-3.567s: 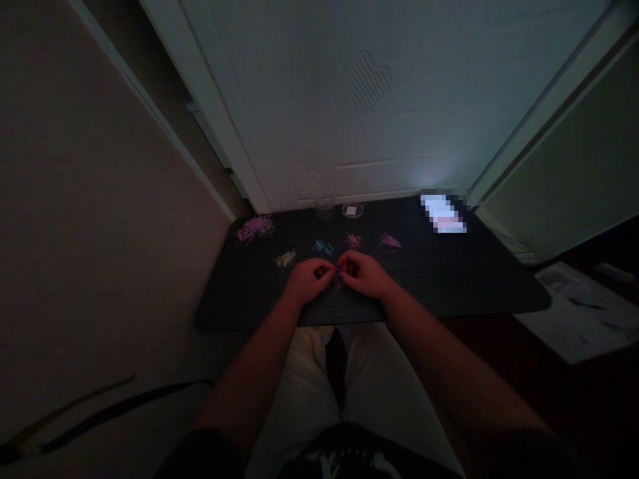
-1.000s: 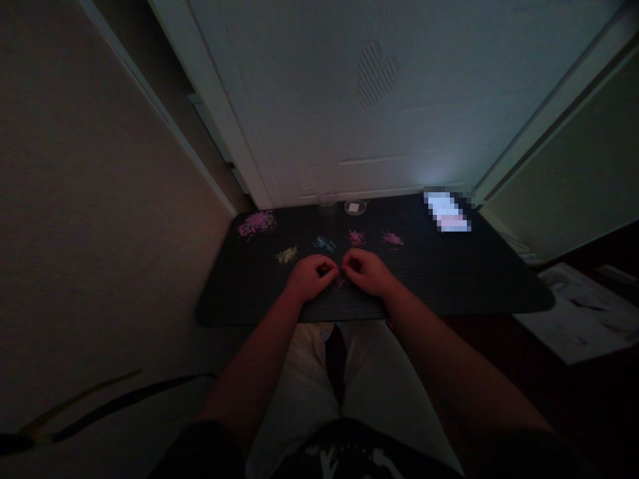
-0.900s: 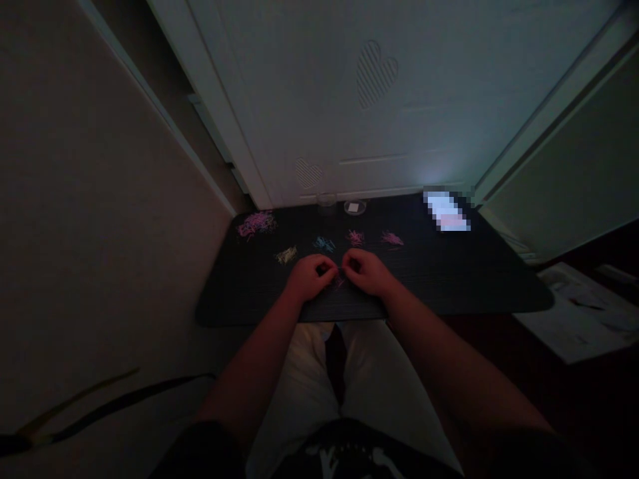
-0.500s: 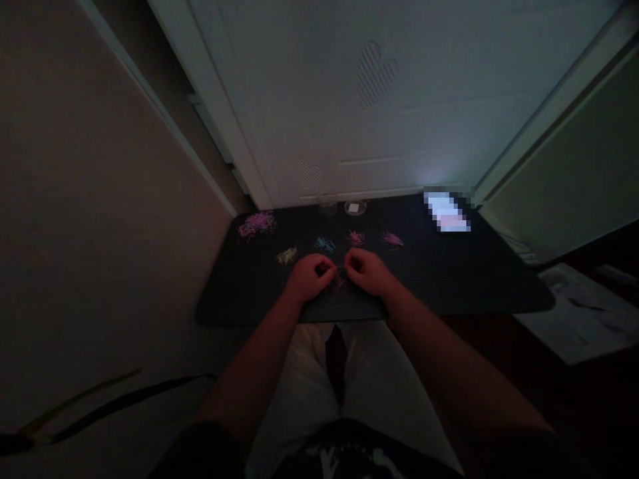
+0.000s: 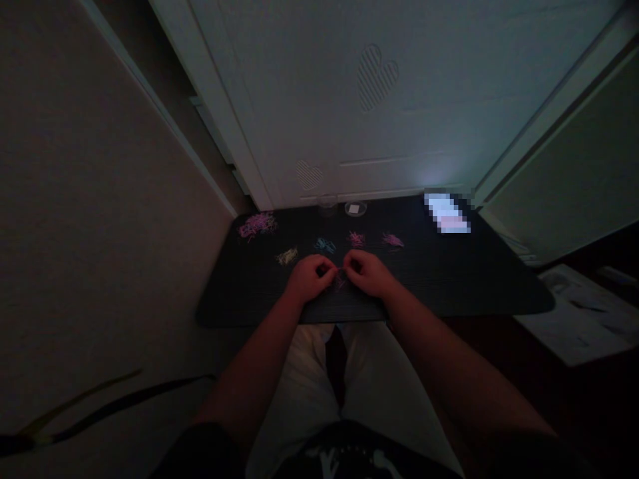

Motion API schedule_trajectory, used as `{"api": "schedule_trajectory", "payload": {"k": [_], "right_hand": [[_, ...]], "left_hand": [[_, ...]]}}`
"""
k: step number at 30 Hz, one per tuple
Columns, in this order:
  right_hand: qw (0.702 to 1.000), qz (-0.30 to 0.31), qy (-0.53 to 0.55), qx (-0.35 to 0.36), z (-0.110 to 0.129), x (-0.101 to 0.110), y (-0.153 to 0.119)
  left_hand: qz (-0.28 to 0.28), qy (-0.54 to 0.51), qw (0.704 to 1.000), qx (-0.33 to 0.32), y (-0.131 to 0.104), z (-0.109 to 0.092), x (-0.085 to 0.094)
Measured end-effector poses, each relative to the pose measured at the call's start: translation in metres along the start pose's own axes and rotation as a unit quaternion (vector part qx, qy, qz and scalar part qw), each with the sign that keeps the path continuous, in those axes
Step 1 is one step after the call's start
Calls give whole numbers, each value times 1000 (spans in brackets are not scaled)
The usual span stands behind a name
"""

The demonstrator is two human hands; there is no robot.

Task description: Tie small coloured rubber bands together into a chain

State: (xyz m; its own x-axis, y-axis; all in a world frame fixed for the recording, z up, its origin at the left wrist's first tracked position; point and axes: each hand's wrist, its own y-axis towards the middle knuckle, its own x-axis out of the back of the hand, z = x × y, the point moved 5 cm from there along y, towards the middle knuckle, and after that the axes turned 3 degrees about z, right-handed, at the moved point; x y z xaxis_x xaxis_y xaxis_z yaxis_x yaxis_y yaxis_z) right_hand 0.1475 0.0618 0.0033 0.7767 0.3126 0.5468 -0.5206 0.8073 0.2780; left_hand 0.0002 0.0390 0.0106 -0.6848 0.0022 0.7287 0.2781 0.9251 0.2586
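1. The left hand [image 5: 310, 278] and right hand [image 5: 367, 273] are meeting fingertip to fingertip near the front edge of the dark table [image 5: 449, 279], both curled and pinching a small pink piece [image 5: 340, 275] between them; the dim light is keeping its exact shape from showing.

2. Judging by the grip, the step in hand is fine two-handed work on that one piece, with both hands resting low on the tabletop.

3. Small sorted heaps are lying beyond the hands: a yellow heap [image 5: 287, 255] at 10 o'clock from the left hand, a blue heap [image 5: 324, 245] at 12, a pink heap [image 5: 356, 238] at 12 from the right hand, and a magenta heap [image 5: 392, 239] at 1.

4. A larger mixed pile [image 5: 256, 225] is sitting at 10 o'clock, well apart, near the table's far left corner.

5. Two small clear dishes [image 5: 355, 209] are standing at the far edge by the white door [image 5: 379, 120].

6. Any following move is calling for a steady pinch and good sight of a tiny thing in poor light.
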Motion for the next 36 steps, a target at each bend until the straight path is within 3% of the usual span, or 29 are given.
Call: {"api": "schedule_trajectory", "payload": {"k": [20,29,33,36], "right_hand": [[999,-40,-7,-21,-4,3,-1],[998,-53,-15,-28,-5,4,0],[996,-77,-36,-36,-8,6,0],[986,-130,-88,-62,-11,13,0]], "left_hand": [[-46,4,998,32,-1,6,4],[-40,7,998,38,-1,5,3],[-43,5,998,38,-1,6,3],[-40,6,998,39,-1,6,2]]}}
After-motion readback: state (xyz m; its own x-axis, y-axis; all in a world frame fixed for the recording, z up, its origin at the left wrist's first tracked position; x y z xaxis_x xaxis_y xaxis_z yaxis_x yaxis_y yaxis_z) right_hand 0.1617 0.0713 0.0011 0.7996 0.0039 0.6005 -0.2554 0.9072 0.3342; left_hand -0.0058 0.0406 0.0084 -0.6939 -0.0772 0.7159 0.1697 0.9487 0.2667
